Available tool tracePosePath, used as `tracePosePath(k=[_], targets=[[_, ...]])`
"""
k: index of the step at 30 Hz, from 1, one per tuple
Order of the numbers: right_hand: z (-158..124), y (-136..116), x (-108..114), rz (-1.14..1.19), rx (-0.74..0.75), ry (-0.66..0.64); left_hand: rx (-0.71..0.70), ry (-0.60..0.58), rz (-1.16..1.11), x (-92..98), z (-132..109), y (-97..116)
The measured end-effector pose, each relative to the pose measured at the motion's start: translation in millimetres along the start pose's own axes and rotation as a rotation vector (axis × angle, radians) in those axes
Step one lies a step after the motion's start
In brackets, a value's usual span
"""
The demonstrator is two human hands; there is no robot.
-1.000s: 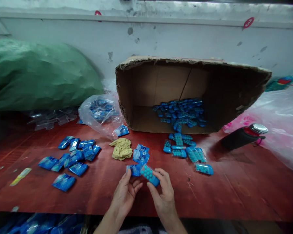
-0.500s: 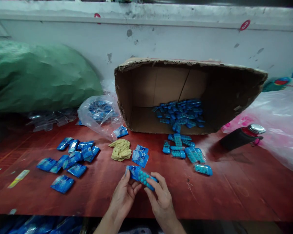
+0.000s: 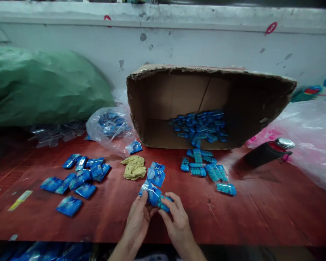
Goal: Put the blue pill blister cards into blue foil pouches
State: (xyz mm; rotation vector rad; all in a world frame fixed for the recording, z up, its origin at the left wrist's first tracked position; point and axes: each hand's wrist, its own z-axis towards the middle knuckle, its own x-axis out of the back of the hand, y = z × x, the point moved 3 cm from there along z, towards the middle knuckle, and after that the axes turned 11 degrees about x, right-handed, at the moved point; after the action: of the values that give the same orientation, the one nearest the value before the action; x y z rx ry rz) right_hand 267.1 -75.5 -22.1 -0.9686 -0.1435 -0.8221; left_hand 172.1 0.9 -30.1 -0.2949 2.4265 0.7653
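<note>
Above the table's front part, my left hand pinches a blue printed packet between thumb and fingers. My right hand grips the outer end of a small clear case of turquoise balls. Part of that case lies inside the packet; its right end sticks out. Just beyond my hands, flat blue packets lie beside a crumpled yellow cloth-like piece. More ball-filled cases are scattered to the right. Filled-looking blue packets lie in a loose group to the left.
An open cardboard box on its side holds many ball cases. Left of it are a clear bag of blue packets and a large green sack. A dark bottle leans at right beside a translucent bag with pink contents.
The case sits deeper in the packet, with fewer balls showing. The packet's left end has turned and looks fuller. My right hand has shifted slightly left.
</note>
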Motion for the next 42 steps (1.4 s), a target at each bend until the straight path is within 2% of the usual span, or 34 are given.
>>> tracePosePath(k=[4, 7, 11, 15, 18, 20, 22, 25, 27, 29, 33, 37, 39, 42], targets=[[7, -5, -4, 0.11, -0.013, -0.069, 0.046, 0.013, 0.015, 0.6, -1, -1], [15, -7, 0, 0.308, -0.114, -0.107, 0.117, 0.012, 0.05, 3.6, 1, 2], [16, -3, 4, 0.511, -0.285, -0.002, 0.189, -0.044, 0.032, 1.8, 1, 3], [9, 1, -2, 0.504, -0.298, 0.074, 0.199, -0.116, -0.015, -8.9, -2, -3], [2, 11, -8, 0.635, -0.491, 0.153, 0.16, -0.198, 0.058, -16.2, -5, -6], [-1, 16, -9, 0.688, -0.595, 0.174, 0.13, -0.19, 0.095, -16.3, -5, -5], [1, 14, -5, 0.624, -0.556, 0.155, 0.118, -0.139, 0.109, -13.3, -4, -2], [8, 3, 4, 0.491, -0.363, 0.069, 0.124, -0.084, 0.117, -8.8, -4, 4], [12, -3, 8, 0.468, -0.284, 0.007, 0.136, -0.1, 0.132, -7.9, -4, 8], [14, -3, 10, 0.466, -0.266, -0.002, 0.158, -0.161, 0.158, -8.7, -5, 9], [14, 4, 12, 0.507, -0.265, 0.036, 0.215, -0.283, 0.148, -11.1, -8, 7], [10, 11, 7, 0.739, -0.418, -0.064, 0.277, -0.355, 0.127, -13.5, -11, 0], [9, 12, 6, 0.808, -0.514, -0.074, 0.296, -0.372, 0.125, -14.5, -11, -4], [13, 10, 9, 0.762, -0.548, -0.072, 0.286, -0.345, 0.107, -14.7, -12, -10]])
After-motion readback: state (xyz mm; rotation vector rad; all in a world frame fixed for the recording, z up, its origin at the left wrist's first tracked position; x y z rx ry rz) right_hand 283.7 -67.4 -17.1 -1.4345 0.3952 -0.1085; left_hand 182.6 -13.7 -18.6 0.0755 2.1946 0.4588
